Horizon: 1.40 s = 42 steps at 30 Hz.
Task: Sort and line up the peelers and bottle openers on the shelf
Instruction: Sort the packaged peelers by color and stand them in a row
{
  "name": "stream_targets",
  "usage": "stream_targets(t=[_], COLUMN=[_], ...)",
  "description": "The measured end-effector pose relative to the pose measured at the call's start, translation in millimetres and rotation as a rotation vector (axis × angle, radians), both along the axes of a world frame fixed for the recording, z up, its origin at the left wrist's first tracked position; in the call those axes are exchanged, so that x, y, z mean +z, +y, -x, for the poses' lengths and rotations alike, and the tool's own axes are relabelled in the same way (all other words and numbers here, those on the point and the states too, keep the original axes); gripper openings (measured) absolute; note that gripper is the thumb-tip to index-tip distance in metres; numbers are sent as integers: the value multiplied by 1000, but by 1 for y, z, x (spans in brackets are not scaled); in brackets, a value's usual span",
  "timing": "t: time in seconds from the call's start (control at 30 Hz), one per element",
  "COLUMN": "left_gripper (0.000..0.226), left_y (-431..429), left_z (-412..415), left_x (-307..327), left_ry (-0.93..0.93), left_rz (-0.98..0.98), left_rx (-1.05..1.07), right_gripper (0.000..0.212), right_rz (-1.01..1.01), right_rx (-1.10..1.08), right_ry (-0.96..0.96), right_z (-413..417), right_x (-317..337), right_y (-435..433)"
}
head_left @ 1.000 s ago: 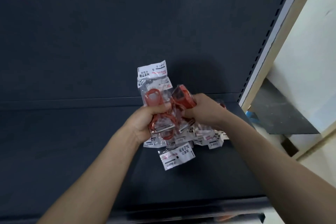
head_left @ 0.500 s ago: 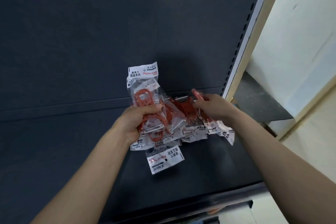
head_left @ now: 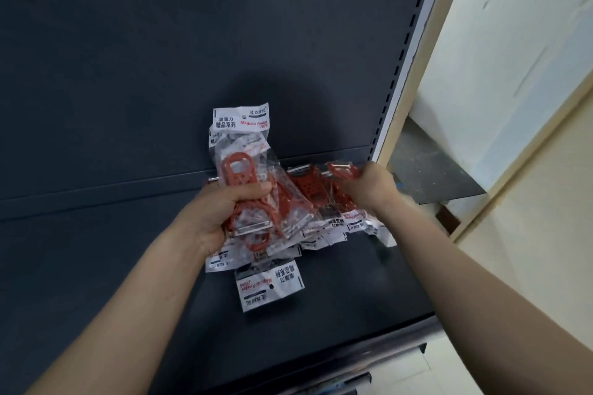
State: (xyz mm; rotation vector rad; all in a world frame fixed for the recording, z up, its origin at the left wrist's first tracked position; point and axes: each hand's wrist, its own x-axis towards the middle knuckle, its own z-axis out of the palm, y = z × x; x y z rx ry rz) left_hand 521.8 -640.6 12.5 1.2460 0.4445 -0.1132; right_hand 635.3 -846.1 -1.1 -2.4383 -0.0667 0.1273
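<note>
The left hand (head_left: 224,212) is curled tight round a bunch of clear plastic packets of red plastic peelers (head_left: 253,202), thumb laid across the front. The right hand (head_left: 369,189) has its fingers closed on a further clear packet with a red peeler (head_left: 340,171), the steel blade showing just left of the knuckles; its fingertips are hidden behind the plastic.

Between the hands the packets overlap and crumple, so their number cannot be told; whether any holds a bottle opener is hard to make out. One packet stands upright above the left hand, its white printed header card (head_left: 239,121) on top; others hang upside down below both hands, the lowest card (head_left: 269,285) under the left hand.

Beneath the hands lies the dark grey metal shelf (head_left: 112,282); whether the lowest packets touch it cannot be told. Just above the right hand rises a slotted shelf upright (head_left: 406,51).
</note>
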Motion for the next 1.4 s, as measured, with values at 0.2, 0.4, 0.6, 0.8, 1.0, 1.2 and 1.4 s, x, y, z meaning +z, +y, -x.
stream_targets(t=[0.2, 0.4, 0.6, 0.8, 1.0, 1.2, 1.4], left_gripper=[41, 37, 38, 40, 40, 50, 41], left_y=[4, 10, 9, 9, 7, 6, 6], left_z=[2, 4, 0, -1, -4, -3, 0], left_x=[-1, -4, -4, -4, -1, 3, 2], left_ry=[-13, -20, -6, 7, 2, -25, -71], left_rz=[-4, -6, -8, -12, 2, 59, 118], left_rx=[7, 37, 42, 21, 5, -33, -51], right_gripper=[25, 43, 34, 31, 28, 17, 6], right_rz=[56, 51, 49, 186, -190, -408, -327], right_rx=[-51, -52, -31, -66, 162, 480, 415], right_ry=[-78, -61, -91, -127, -155, 266, 213], right_z=[-7, -16, -21, -20, 3, 26, 30], right_x=[-14, -24, -23, -21, 10, 30, 29], right_y=[7, 15, 13, 15, 29, 46, 47])
